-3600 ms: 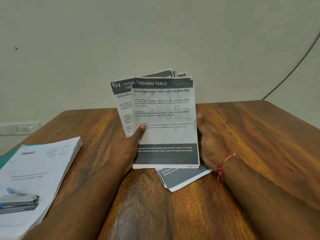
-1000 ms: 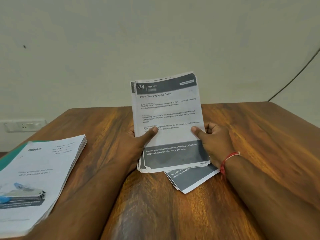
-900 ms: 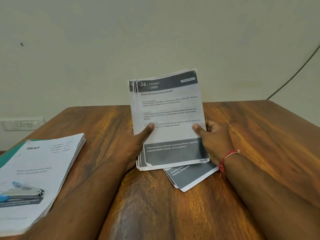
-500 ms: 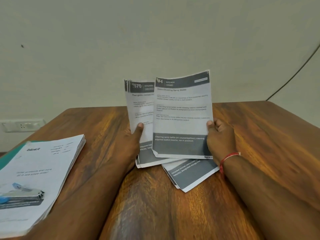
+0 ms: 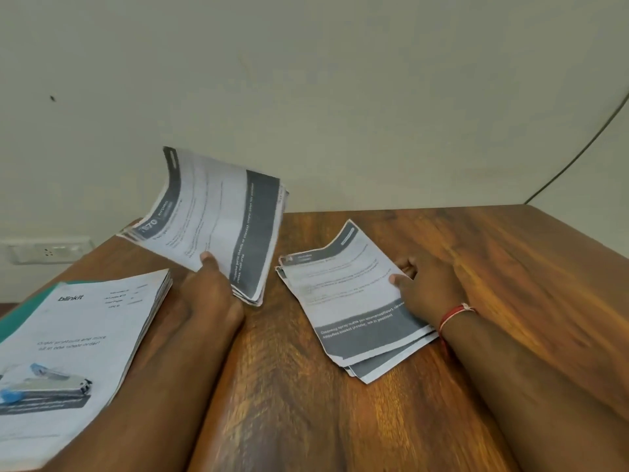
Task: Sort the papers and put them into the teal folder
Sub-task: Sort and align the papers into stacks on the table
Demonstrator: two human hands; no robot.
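Left hand: the left hand [image 5: 211, 291] grips a held bundle [image 5: 218, 219] of printed sheets, with its thumb on the top page and its fingers hidden beneath.
Held bundle: it is raised off the worktop [image 5: 510, 267] at about 10 o'clock from the worktop's middle. It is turned sideways, with its dark header band to the left and curling upward.
Right hand: the right hand [image 5: 429, 287] holds the small pile [image 5: 347, 301] at its right edge, with the thumb on the top sheet and the fingers curled in at the far side. A red thread [image 5: 454, 313] circles the wrist.
Small pile: it lies on the wood at about 2 o'clock from the middle, well apart from the held bundle. Its sheets are fanned at the near corner.
Large stack: the large stack [image 5: 78, 335], its top page marked "blinkit", lies at 8 o'clock, just beside the left forearm.
Teal folder: the teal folder [image 5: 30, 308] lies under the large stack, and only its left edge shows.
Wall: a socket plate [image 5: 47, 250] is at 9 o'clock and a dark cable [image 5: 585, 144] at 2 o'clock.
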